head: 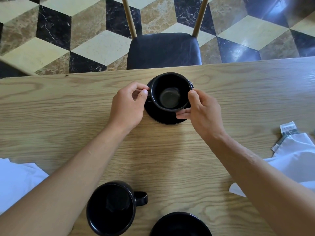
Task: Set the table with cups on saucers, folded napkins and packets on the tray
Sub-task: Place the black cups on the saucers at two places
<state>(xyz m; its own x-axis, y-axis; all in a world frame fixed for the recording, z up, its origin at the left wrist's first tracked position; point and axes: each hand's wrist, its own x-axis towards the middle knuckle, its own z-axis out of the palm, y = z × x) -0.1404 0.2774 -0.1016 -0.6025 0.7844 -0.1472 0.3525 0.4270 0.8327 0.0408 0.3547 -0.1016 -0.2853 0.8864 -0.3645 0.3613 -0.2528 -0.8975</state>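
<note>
While both hands reach to the far side of the table (51, 106), a black cup (170, 91) sits upright on a black saucer (163, 116) near the far edge. Left hand (127, 106): fingers (143, 93) curled, thumb and forefinger pinched at the cup's left side, seemingly on its mostly hidden handle. Right hand (202, 113): thumb pressed on the cup's right wall, other fingers reaching under toward the saucer rim; loosely curled grasp on the cup. Both forearms bare, stretched forward and angled inward. Second cup (110, 208) at near centre-left, handle pointing right, untouched. Second saucer (180, 225) just right of it, cut by the near edge. White napkins (296, 157) at right, a printed packet (288, 129) touching their far edge. Dark chair (163, 50) beyond the table.
</note>
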